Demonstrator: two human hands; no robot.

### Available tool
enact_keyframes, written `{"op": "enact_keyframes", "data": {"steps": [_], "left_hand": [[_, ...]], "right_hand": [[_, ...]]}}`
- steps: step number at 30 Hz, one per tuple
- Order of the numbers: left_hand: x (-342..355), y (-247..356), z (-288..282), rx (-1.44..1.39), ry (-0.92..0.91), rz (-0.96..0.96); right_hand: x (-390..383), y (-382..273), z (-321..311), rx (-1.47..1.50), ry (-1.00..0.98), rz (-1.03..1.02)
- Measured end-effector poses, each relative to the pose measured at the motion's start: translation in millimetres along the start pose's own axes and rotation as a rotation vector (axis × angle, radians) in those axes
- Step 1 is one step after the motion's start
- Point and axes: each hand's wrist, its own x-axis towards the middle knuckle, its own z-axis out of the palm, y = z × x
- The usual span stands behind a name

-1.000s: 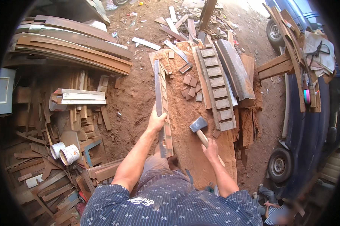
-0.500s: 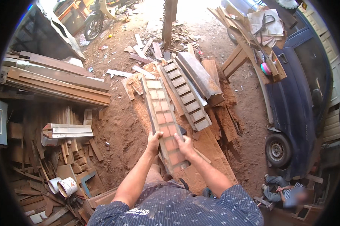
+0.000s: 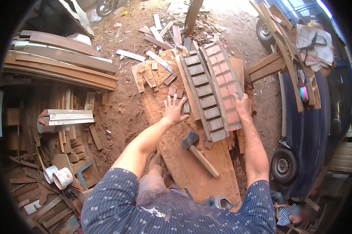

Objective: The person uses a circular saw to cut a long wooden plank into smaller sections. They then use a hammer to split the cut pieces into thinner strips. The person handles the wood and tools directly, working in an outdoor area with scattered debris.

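Note:
My right hand (image 3: pixel 243 106) grips the right edge of a ladder-like wooden frame (image 3: pixel 221 74) filled with reddish blocks. This frame lies tilted beside a second, greyish ladder-like frame (image 3: pixel 202 86), which has dark slots between its rungs. Over the plank bench, my left hand (image 3: pixel 173 111) is open with fingers spread, holding nothing. Just beyond its fingertips are small reddish-brown blocks (image 3: pixel 175 92); whether the fingers touch them I cannot tell. A hammer (image 3: pixel 198 152) with a dark square head and wooden handle rests on the bench nearer to me.
The dusty plank bench (image 3: pixel 219 187) carries wood scraps (image 3: pixel 146 74) at its far left. Stacked boards (image 3: pixel 63 70) and two white buckets (image 3: pixel 63 178) stand left. A blue vehicle (image 3: pixel 301 144) is at right, near a timber stand (image 3: pixel 279 58). A person (image 3: pixel 285 214) sits at lower right.
The reddish-block frame has gone from both hands in front of me to the right of the greyish frame. My left hand has let go and opened. The hammer and small blocks are now uncovered.

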Motion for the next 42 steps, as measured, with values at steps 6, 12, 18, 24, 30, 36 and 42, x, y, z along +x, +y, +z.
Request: {"op": "enact_keyframes", "data": {"steps": [6,12,18,24,30,36,42], "left_hand": [[57.0,-34.9,36.2,0.14,0.048,0.068],[88.8,-59.0,39.2,0.023,0.234,0.116],[99.2,-76.5,42.7,0.023,0.268,0.277],[130.0,-130.8,13.6,0.504,0.375,0.605],[191.0,-148.5,-162.2,0.351,0.666,-0.209],[141.6,-114.0,-104.5,0.047,0.076,-0.048],[54.3,-117.8,7.7,-0.058,-0.064,-0.009]], "right_hand": [[-59.7,-35.4,50.8,-0.056,0.22,-0.456],[-187.9,-30.8,134.4,0.208,-0.1,-0.547],[-185.3,-19.6,153.0,-0.068,-0.041,-0.295],[-165.6,11.3,151.2,-0.199,0.004,-0.128],[-174.5,23.7,169.6,-0.293,0.035,-0.179],[-179.4,13.7,146.2,-0.209,-0.05,-0.225],[-186.6,12.3,89.5,0.221,-0.122,-0.214]]}}
